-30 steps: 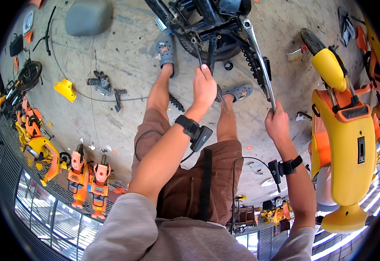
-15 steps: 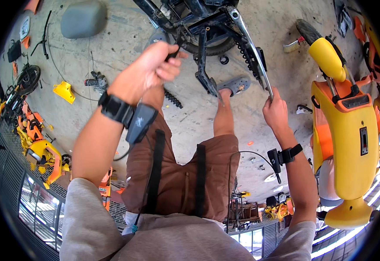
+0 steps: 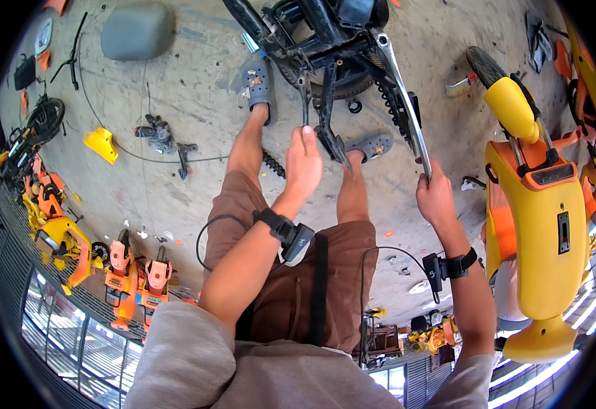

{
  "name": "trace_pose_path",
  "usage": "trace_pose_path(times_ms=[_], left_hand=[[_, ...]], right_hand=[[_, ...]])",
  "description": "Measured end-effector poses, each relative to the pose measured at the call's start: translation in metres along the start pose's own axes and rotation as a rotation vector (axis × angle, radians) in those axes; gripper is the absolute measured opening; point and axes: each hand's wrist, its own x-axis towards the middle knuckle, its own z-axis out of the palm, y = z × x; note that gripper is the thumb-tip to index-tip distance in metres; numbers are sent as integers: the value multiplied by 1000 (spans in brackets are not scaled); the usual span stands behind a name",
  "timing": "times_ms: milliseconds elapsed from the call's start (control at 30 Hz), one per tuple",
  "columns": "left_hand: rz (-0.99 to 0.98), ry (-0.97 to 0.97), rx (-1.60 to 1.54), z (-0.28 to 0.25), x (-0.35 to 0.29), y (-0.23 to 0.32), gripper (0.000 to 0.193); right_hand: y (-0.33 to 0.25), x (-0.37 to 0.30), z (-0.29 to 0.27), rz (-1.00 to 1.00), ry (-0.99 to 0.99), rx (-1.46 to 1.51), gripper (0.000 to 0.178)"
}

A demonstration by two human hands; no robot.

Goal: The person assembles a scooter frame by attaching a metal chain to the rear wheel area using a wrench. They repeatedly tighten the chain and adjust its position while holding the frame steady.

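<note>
My left hand (image 3: pixel 303 163) is closed round the lower end of a dark wrench (image 3: pixel 305 102), thumb along its shaft. The wrench's upper end reaches the black motorbike frame (image 3: pixel 325 24); whether it sits on a fastener I cannot tell. Closed round the lower end of a long silver wrench (image 3: pixel 404 99) is my right hand (image 3: pixel 436 194). Its ring end lies against the frame's right side, above a black coil spring (image 3: pixel 392 102). Between the two wrenches a black stand leg (image 3: pixel 326 102) hangs down from the frame.
A yellow and orange scooter body (image 3: pixel 540 225) stands close on my right. On the left floor lie a grey seat (image 3: pixel 138 31), a yellow panel (image 3: pixel 100 145), a cable and a power tool (image 3: pixel 155 133). My clog-shod feet flank the stand leg.
My left hand has swung right and nearer, from left of the frame to below it, and the dark wrench now shows more fully. My right hand stays on the silver wrench, slightly lower.
</note>
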Motion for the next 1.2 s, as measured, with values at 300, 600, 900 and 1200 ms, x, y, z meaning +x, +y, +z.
trace_pose_path(times_ms=[300, 600, 900, 1200], left_hand=[[48, 115, 22, 21, 4, 24, 37], [92, 100, -37, 15, 6, 20, 37], [-93, 97, -123, 26, 7, 24, 41], [-100, 2, -8, 3, 40, 28, 36]], right_hand=[[-28, -10, -21, 67, -97, 42, 34], [-25, -10, -19, 69, -71, 27, 34], [-25, -11, -9, 90, -56, 38, 34], [-30, -10, -11, 99, -66, 60, 35]])
